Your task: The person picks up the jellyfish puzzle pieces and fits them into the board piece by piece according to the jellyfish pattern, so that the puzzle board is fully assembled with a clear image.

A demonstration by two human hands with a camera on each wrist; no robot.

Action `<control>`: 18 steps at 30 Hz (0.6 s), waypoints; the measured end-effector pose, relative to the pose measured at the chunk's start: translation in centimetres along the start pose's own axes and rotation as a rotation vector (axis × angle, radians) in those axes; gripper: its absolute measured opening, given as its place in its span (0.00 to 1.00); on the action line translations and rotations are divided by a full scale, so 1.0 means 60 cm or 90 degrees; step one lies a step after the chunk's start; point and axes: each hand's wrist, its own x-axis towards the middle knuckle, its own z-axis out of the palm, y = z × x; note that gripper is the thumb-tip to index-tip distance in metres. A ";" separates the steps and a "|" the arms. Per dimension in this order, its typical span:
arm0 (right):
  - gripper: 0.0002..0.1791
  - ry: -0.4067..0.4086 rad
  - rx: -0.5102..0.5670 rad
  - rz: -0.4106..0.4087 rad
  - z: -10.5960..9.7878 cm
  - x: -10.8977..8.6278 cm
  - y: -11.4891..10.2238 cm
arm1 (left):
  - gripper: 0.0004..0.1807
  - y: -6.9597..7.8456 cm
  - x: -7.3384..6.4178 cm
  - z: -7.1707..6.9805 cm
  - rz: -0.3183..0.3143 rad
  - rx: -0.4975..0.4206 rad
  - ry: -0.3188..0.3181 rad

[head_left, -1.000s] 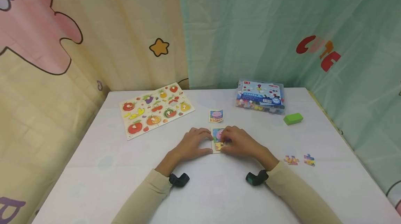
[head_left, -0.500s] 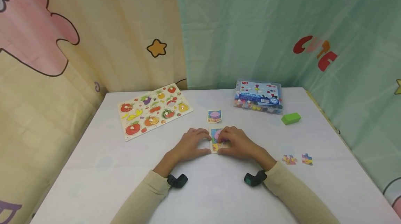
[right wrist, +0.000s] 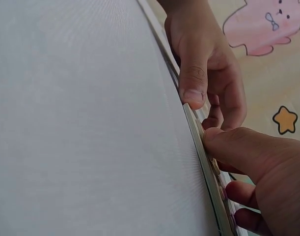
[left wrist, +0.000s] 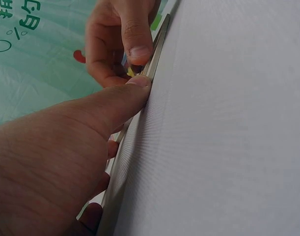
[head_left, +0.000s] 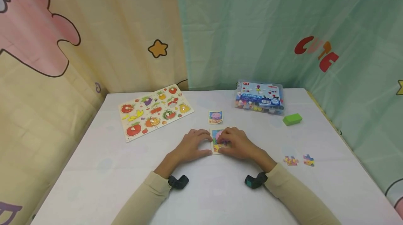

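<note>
A small jigsaw puzzle board with a pink and blue picture lies flat on the white table in the head view. My left hand holds its left side, thumb at the near corner and bent fingers further up the edge. Over the right part of the board, my right hand pinches a puzzle piece, which its fingers mostly hide. In the right wrist view the right thumb is against the board's near edge. Two loose puzzle pieces, one pink-yellow and one blue-yellow, lie to the right.
A small picture card lies just behind the board. A wooden fruit puzzle is at the back left. At the back right are a clear plastic box of coloured parts and a green block. Printed curtains surround the table.
The right fingers have shifted slightly over the board, and a yellow piece near the right thumb now lies lower in the picture. The left hand stays at the left edge.
</note>
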 end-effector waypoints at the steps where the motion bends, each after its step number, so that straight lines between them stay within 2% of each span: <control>1: 0.12 0.002 0.000 0.000 0.001 0.000 0.000 | 0.24 0.000 0.000 0.000 0.000 0.000 0.001; 18: 0.09 0.012 -0.013 0.007 0.002 0.000 -0.003 | 0.24 -0.001 0.000 0.002 0.000 0.003 0.000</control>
